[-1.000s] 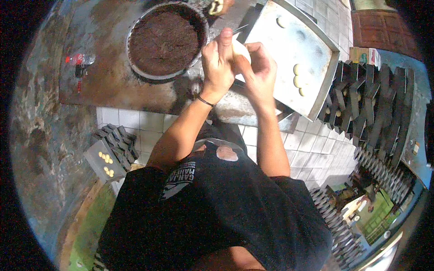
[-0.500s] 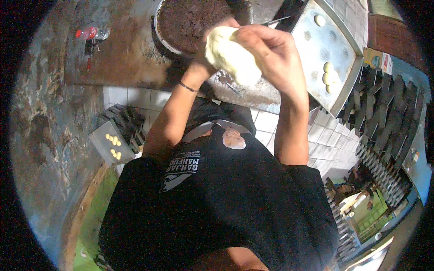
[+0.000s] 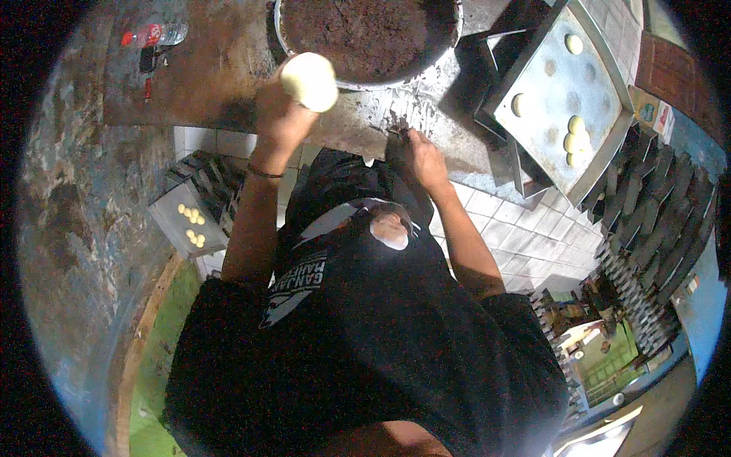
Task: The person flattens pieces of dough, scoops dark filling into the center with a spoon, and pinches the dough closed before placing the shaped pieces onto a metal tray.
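Note:
My left hand [image 3: 280,126] is raised over the near edge of the worktable, with its fingers closed around a pale piece of dough [image 3: 308,81]. The dough looks round and smooth from above. Lower and to the right, my right hand [image 3: 428,164] is closed at the table's edge on the end of a small, thin tool [image 3: 397,131] smeared with dark paste. Its exact kind is too small to make out. Beyond both hands stands a large round basin [image 3: 381,85] full of crumbly dark brown filling.
At the right, a metal tray [image 3: 533,126] bears several pale dough balls, above other dark trays. Another tray [image 3: 171,228] with dough balls sits at the lower left. A bottle with a red cap [image 3: 156,34] lies on the far left of the worktable [image 3: 205,84]. Trays are stacked at far right.
The dough was stretched between both hands; now it is rounder and in my left hand alone, further left. My right hand has let go of it and come down to the small tool.

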A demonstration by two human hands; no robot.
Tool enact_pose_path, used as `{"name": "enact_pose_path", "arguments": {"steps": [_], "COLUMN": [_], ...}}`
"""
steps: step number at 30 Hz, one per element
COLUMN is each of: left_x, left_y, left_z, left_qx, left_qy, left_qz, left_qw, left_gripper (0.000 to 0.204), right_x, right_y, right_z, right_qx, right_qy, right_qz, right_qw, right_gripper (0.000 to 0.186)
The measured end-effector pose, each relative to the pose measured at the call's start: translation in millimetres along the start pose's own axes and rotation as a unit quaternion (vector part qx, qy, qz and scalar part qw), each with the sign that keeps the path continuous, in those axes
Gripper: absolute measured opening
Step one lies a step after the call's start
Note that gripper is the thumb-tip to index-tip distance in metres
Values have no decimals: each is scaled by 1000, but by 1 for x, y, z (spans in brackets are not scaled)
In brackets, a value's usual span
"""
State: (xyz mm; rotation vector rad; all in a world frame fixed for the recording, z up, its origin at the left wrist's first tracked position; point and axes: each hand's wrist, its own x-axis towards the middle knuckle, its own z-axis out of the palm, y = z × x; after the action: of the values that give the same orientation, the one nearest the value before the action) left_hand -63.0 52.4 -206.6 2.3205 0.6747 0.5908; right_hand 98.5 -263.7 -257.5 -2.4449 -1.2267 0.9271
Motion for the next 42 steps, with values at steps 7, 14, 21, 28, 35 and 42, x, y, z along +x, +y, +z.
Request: {"name": "enact_pose_path", "arguments": {"steps": [7, 14, 21, 28, 35, 42], "left_x": [-31, -11, -14, 7, 28, 59], "left_y": [-78, -21, -8, 19, 36, 63], "left_z": [-12, -38, -51, -52, -31, -37], "left_qx": [45, 151, 142, -115, -139, -105], "left_qy": [81, 36, 24, 10, 20, 66], "left_qz": [-135, -105, -83, -229, -177, -92], "left_qw": [987, 982, 986, 967, 974, 988], "left_gripper": [41, 33, 21, 27, 39, 40], "right_x": [113, 202, 211, 234, 104, 57], "right_y": [-60, -18, -39, -34, -153, -187], "right_z": [-135, -109, -107, -154, -198, -162], "right_qx": [-123, -257, -276, 85, 205, 54], "right_qy": [150, 46, -55, -348, -37, 173], "right_qz": [-143, -236, -202, -191, -257, -242], "right_qw": [971, 936, 938, 914, 944, 953], "right_gripper": [28, 22, 26, 43, 30, 73]}}
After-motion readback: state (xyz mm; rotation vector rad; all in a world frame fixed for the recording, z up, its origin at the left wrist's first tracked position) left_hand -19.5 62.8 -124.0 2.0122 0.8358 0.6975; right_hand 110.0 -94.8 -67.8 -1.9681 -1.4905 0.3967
